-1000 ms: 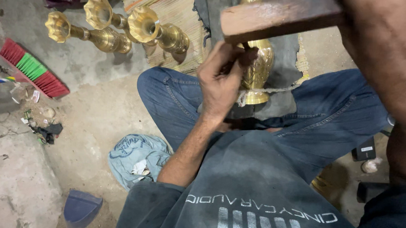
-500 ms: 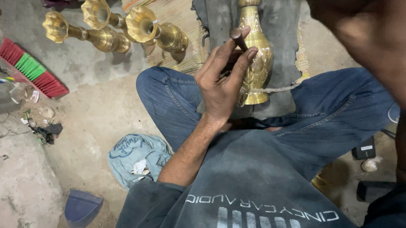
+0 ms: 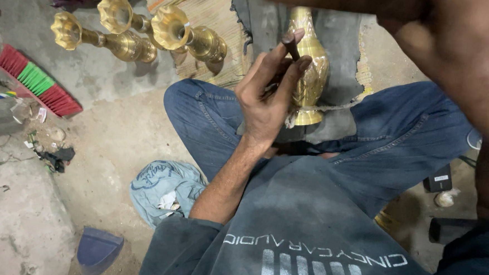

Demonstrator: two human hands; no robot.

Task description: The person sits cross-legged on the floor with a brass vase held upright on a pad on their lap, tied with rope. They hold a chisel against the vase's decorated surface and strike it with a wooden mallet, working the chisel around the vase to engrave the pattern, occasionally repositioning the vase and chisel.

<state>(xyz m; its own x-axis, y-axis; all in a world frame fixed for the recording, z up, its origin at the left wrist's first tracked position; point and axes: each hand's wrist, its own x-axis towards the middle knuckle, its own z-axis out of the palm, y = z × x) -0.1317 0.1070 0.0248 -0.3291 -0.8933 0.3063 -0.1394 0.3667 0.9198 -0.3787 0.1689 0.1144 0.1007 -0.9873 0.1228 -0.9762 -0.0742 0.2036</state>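
The step in hand appears to be chasing: the left hand (image 3: 266, 94) pinches a short dark punch (image 3: 290, 45), tip set against the brass vase (image 3: 310, 68) lying between the knees. The right hand is out of view above, so its grip cannot be told. The next strike calls for a steady punch; the vase sits just beyond the left fingers, touching them.

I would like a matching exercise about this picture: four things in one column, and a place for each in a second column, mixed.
Things:
1. brass vase
2. three brass stands
3. brush with red and green bristles
4. blue cloth

Places:
A. on the floor beside the left elbow
B. at the left edge, on the floor
C. between the knees, behind the left hand
D. lying on their sides, top left

Pairs: 1-C, 2-D, 3-B, 4-A
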